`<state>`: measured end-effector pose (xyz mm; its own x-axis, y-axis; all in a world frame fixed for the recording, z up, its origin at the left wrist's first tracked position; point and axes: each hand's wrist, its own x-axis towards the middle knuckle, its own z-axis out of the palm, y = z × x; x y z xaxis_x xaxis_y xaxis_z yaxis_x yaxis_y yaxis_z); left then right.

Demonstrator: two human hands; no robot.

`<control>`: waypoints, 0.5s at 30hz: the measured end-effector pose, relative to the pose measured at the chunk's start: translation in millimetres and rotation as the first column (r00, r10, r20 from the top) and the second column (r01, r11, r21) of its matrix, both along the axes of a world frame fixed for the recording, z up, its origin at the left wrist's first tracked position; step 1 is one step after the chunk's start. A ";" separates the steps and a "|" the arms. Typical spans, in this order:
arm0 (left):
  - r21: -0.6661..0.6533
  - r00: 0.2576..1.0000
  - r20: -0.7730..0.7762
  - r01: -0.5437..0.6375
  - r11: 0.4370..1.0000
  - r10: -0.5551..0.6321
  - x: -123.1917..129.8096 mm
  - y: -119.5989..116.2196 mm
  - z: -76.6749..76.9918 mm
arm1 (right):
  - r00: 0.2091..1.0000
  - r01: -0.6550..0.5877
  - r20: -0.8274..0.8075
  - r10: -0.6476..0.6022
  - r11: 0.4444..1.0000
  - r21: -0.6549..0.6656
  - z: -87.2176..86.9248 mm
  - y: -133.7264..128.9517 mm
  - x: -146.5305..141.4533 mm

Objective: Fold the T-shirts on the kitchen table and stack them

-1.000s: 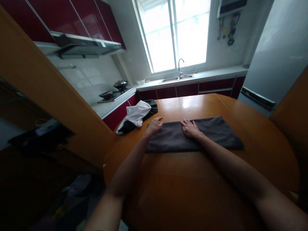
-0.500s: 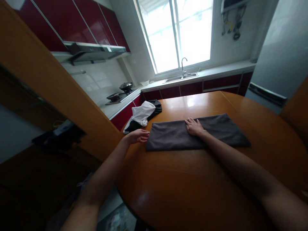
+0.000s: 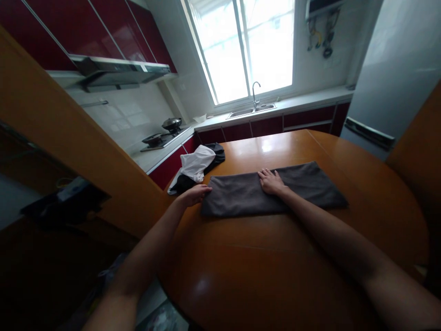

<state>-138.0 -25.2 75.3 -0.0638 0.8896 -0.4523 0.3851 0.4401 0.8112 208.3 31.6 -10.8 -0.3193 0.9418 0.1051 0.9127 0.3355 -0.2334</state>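
Observation:
A dark grey cloth (image 3: 237, 195), folded into a long flat strip, lies across the wooden table (image 3: 248, 271). What kind of cloth or garment it is I cannot make out. At its left end, my left hand (image 3: 193, 195) has thumb and fingers closed on the edge near the upper left corner; some fingertips are hidden. My right hand (image 3: 272, 182) rests palm down near the middle of the cloth, fingers stretched out. Just beyond my left hand sits a loose heap of clothes, with a white garment (image 3: 198, 162) over black ones (image 3: 217, 154).
The round table edge curves near me and at the right. An orange-brown door frame (image 3: 103, 151) slants along the left. Behind are a stove with pans (image 3: 172, 124), a counter with a sink (image 3: 241, 113) under the window, and a refrigerator (image 3: 386, 87) at the right.
My left hand has closed on the left edge of the cloth, where its fingers were loosely curled beside it before. My right hand stays flat on the cloth. The whole view has shifted slightly.

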 end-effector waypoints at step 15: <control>0.534 0.920 -0.375 0.313 0.785 -0.112 82.0 3.5 92.7 | 0.999 0.003 -0.047 -0.004 1.000 -0.031 6.8 -4.9 -0.8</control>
<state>-56.0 -21.7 168.0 0.1135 0.9812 0.1563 0.6825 -0.1913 0.7054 207.5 26.7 -4.0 -0.3113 0.9459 0.0913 0.9016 0.3243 -0.2863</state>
